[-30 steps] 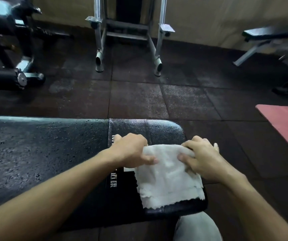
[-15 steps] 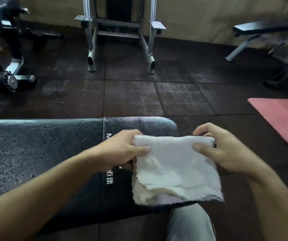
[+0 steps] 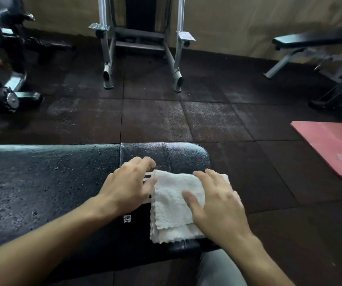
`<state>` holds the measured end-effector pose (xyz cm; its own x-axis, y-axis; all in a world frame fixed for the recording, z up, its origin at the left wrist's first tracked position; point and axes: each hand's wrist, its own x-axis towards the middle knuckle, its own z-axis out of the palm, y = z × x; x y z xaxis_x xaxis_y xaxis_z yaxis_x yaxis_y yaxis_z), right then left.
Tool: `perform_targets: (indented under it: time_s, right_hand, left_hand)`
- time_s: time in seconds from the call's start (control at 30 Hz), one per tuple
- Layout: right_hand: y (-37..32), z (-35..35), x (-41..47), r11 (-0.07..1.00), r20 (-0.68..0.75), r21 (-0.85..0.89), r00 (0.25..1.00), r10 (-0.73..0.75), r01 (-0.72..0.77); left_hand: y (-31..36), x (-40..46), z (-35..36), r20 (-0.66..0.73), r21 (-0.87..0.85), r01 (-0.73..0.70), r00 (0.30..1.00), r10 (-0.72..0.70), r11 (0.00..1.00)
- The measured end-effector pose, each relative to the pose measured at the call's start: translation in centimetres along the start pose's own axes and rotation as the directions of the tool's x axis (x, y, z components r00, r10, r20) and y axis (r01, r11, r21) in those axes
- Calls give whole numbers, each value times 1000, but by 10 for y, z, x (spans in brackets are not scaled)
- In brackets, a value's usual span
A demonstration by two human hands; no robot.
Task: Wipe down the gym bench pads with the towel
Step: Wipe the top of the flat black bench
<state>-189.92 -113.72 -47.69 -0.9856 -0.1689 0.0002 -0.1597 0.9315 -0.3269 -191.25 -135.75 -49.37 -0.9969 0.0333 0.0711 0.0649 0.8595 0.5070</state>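
A folded white towel (image 3: 173, 205) lies flat on the right end of the black gym bench pad (image 3: 48, 182), whose surface is speckled with droplets. My right hand (image 3: 217, 205) lies on the towel's right half with fingers spread and straight. My left hand (image 3: 129, 184) hovers at the towel's left edge, fingers loosely extended, the thumb touching the cloth and holding nothing. The towel's right side is hidden under my right hand.
A silver metal rack (image 3: 141, 48) stands on the dark rubber floor tiles straight ahead. A black machine (image 3: 2, 65) sits at the far left, another bench (image 3: 318, 50) at the far right, and a pink mat (image 3: 333, 147) lies on the floor to the right. My knee (image 3: 219, 269) is below the bench.
The towel, held up by both hands half a second ago, now lies folded on the pad. Both hands have let go; the right one now rests flat on it.
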Motion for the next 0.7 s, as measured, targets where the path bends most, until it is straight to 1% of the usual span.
perform_targets:
  time_s: [0.03,0.07,0.17,0.27,0.33,0.4,0.47,0.53,0.57,0.6,0.63,0.7]
  right_hand:
    - [-5,3,-1,998,79,-47,995,54,-50]
    - [-8,5,-1,992,124,-80,987,107,-97]
    - [-12,7,-1,979,169,-90,965,199,-185]
    - [-16,8,-6,966,206,-141,948,244,-218]
    - [-20,12,-4,970,185,-143,958,221,-196]
    - [-19,20,4,983,178,-158,976,125,-97]
    - [-13,31,10,981,217,-194,976,23,20]
    - [-3,38,9,985,233,-165,972,-10,50]
    - [-1,42,8,986,229,-159,973,-16,54]
    - [1,44,3,983,223,-174,975,-19,59]
    - [2,45,-2,980,216,-191,976,-17,59]
    - [1,47,-5,978,198,-204,980,-5,46]
  left_hand:
    - [-5,-1,-1,37,12,12,999,-12,1000]
    - [-10,0,-1,66,25,10,998,-12,1000]
    - [-12,8,0,111,-41,-15,994,20,999]
    - [-4,22,8,160,-55,-45,986,54,997]
    - [6,29,15,252,0,-90,964,88,996]
    - [13,31,19,290,139,-171,949,125,975]
    - [9,26,18,218,173,-202,962,163,964]
    - [-6,17,12,96,176,-203,977,188,963]
    - [-18,12,7,52,197,-182,983,175,963]
    - [-28,4,3,58,243,-161,987,152,957]
    - [-38,-4,0,107,303,-136,988,108,943]
    - [-54,-16,-2,235,408,-67,971,-34,911]
